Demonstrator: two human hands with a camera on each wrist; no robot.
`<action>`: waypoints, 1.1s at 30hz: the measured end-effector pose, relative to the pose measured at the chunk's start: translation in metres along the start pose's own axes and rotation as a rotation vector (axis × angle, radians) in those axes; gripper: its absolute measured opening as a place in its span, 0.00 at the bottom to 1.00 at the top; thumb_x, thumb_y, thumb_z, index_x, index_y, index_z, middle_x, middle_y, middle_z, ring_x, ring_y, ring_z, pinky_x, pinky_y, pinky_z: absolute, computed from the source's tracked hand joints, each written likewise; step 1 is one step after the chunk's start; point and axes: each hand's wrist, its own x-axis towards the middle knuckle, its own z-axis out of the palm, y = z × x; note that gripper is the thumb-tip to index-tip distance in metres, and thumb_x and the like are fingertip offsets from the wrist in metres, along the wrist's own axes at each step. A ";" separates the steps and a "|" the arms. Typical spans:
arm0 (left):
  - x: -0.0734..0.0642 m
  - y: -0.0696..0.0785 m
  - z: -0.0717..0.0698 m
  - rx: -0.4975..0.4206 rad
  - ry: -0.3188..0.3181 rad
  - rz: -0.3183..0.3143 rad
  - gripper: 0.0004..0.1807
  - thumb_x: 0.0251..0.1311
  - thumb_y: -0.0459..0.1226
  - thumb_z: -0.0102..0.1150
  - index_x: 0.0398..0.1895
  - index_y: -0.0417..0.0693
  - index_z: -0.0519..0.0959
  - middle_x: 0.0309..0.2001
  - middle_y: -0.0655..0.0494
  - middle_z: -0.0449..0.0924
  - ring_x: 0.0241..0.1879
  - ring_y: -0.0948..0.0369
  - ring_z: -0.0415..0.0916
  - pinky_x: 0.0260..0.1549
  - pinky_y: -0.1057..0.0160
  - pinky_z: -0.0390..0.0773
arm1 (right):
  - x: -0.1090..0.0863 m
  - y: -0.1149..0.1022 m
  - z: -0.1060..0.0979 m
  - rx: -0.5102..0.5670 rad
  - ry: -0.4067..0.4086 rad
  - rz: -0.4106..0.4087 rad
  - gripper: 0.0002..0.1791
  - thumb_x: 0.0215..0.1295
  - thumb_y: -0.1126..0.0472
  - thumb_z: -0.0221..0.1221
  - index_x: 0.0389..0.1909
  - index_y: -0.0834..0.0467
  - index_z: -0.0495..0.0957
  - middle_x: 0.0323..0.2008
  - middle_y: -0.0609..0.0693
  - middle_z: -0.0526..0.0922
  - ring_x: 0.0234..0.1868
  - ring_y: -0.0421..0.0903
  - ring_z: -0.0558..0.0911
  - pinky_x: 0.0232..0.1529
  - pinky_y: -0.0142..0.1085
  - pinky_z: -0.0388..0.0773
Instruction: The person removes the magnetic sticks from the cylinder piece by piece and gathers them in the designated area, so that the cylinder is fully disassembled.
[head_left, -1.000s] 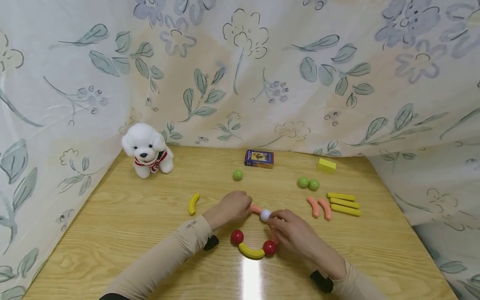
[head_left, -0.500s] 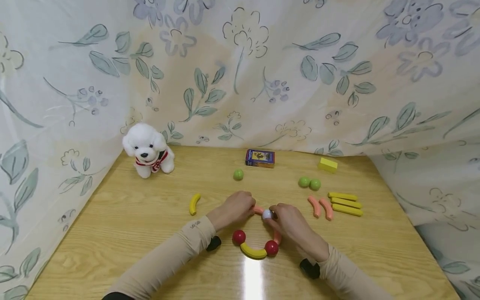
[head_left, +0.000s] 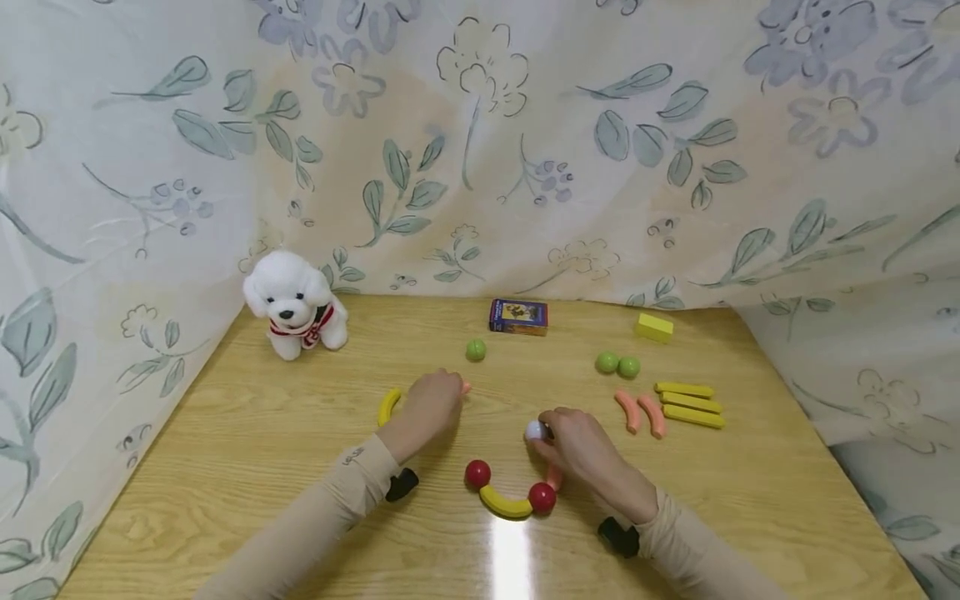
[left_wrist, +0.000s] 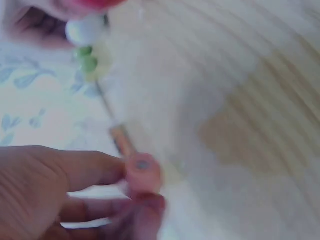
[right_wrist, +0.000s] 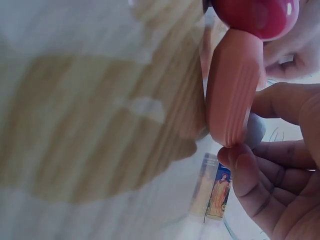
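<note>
A pink curved stick point(left_wrist: 142, 180) with a metal dot in its end is pinched between the thumb and fingers of my left hand point(head_left: 427, 408). That hand is beside a yellow curved stick point(head_left: 388, 406), partly covering it in the head view. My right hand point(head_left: 585, 454) grips a white ball point(head_left: 536, 430) with its fingertips, against the end of another pink curved stick point(right_wrist: 234, 90). This stick's other end meets a red ball point(head_left: 542, 497). From there a yellow curved stick point(head_left: 505, 504) runs to a second red ball point(head_left: 477, 474).
Two pink curved sticks point(head_left: 627, 412) and several straight yellow sticks point(head_left: 692, 405) lie to the right. Green balls point(head_left: 476, 350) sit farther back. A card box point(head_left: 518, 317), a yellow block point(head_left: 655, 327) and a white plush dog point(head_left: 288, 292) stand along the wooden table's back point(head_left: 405, 333).
My left hand has pulled the pink curved stick away from the white ball, to the left and slightly back. The right hand closed in on the white ball, then stayed there.
</note>
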 end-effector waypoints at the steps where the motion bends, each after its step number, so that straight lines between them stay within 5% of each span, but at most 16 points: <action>1: -0.004 -0.005 -0.003 -0.003 0.008 -0.024 0.19 0.70 0.37 0.53 0.18 0.42 0.72 0.18 0.53 0.67 0.18 0.61 0.63 0.16 0.62 0.72 | -0.001 0.001 0.000 0.006 -0.001 -0.002 0.10 0.54 0.58 0.70 0.27 0.59 0.80 0.21 0.45 0.77 0.22 0.38 0.72 0.26 0.32 0.70; 6: -0.024 -0.031 -0.013 0.043 0.036 -0.119 0.19 0.60 0.26 0.56 0.12 0.45 0.65 0.15 0.56 0.60 0.16 0.63 0.55 0.11 0.66 0.64 | 0.000 0.003 -0.003 0.029 -0.024 -0.004 0.10 0.55 0.57 0.69 0.25 0.57 0.78 0.20 0.44 0.74 0.21 0.38 0.68 0.25 0.31 0.67; 11: -0.035 -0.044 -0.010 0.100 -0.006 -0.115 0.19 0.55 0.22 0.54 0.11 0.45 0.65 0.15 0.56 0.64 0.17 0.64 0.56 0.11 0.68 0.60 | 0.000 0.004 -0.005 0.020 -0.043 0.007 0.11 0.56 0.58 0.68 0.23 0.56 0.76 0.19 0.44 0.72 0.21 0.38 0.67 0.24 0.30 0.65; 18: -0.038 -0.046 -0.006 0.150 0.003 -0.133 0.13 0.58 0.25 0.56 0.16 0.41 0.72 0.18 0.49 0.75 0.17 0.60 0.70 0.12 0.61 0.73 | 0.001 0.005 -0.004 0.010 -0.026 -0.005 0.11 0.56 0.59 0.68 0.22 0.56 0.76 0.18 0.44 0.73 0.20 0.38 0.67 0.24 0.30 0.66; 23: -0.039 -0.028 -0.007 0.095 0.041 -0.061 0.10 0.59 0.31 0.61 0.22 0.39 0.72 0.20 0.46 0.76 0.19 0.54 0.77 0.16 0.57 0.76 | 0.002 0.007 -0.004 0.001 -0.043 0.029 0.10 0.56 0.58 0.68 0.27 0.59 0.79 0.20 0.46 0.76 0.21 0.39 0.70 0.25 0.33 0.70; 28: -0.041 0.002 -0.005 -0.109 -0.095 0.044 0.14 0.63 0.40 0.61 0.23 0.43 0.72 0.19 0.53 0.72 0.19 0.59 0.70 0.18 0.63 0.69 | 0.002 0.008 -0.004 -0.012 -0.022 0.019 0.14 0.55 0.58 0.69 0.38 0.62 0.82 0.24 0.49 0.82 0.24 0.42 0.78 0.27 0.36 0.75; 33: -0.045 0.025 0.002 -0.180 -0.212 0.048 0.25 0.64 0.51 0.58 0.12 0.53 0.65 0.13 0.63 0.58 0.14 0.66 0.57 0.13 0.69 0.57 | 0.003 0.010 -0.005 -0.029 -0.003 0.011 0.18 0.57 0.59 0.68 0.47 0.62 0.82 0.31 0.55 0.86 0.30 0.50 0.84 0.33 0.42 0.80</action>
